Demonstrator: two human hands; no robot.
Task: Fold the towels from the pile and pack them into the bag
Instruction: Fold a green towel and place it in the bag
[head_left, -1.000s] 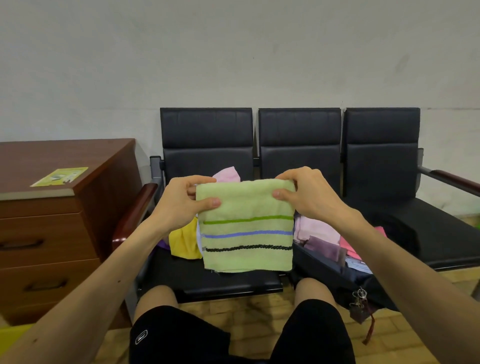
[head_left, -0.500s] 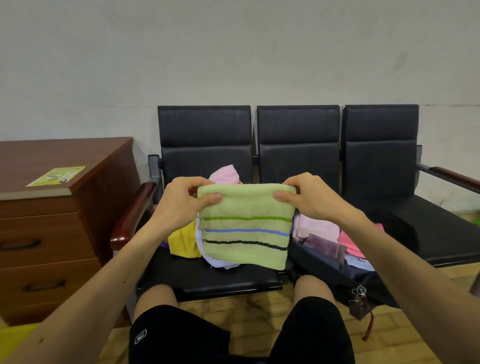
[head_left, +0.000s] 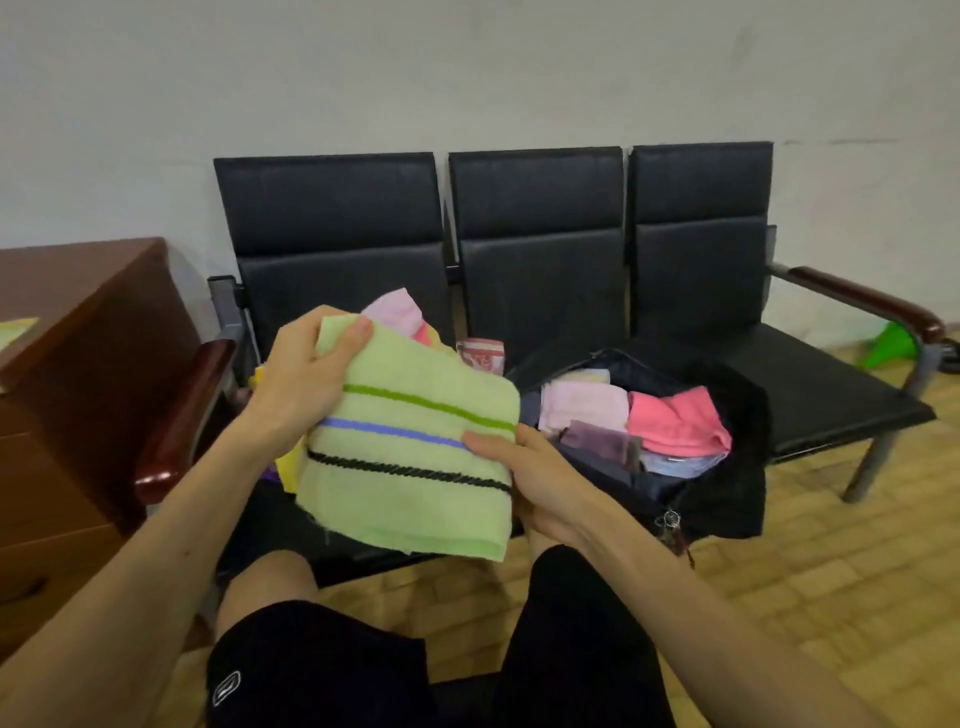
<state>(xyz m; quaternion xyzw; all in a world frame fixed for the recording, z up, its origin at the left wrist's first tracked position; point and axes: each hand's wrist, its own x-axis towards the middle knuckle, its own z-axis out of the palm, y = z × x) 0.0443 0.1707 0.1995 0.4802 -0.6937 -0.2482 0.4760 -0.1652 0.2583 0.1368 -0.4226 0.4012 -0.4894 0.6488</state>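
Folded green towel (head_left: 410, 441) up in the air over the left seat (head_left: 275, 525), just beside the open bag (head_left: 743, 467) — tilted, stripes slanting down to the right. Pinched at the top corner by left hand (head_left: 306, 384), thumb in front; clamped at the right edge by right hand (head_left: 540, 488), fingers hidden underneath. Pile (head_left: 397, 312) mostly blocked behind.

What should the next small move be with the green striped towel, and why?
Probably carry the green striped towel right and lay it in the bag. It looks folded, the left hand grips its top corner, the right hand holds its right edge, and the open bag beside it holds folded towels.
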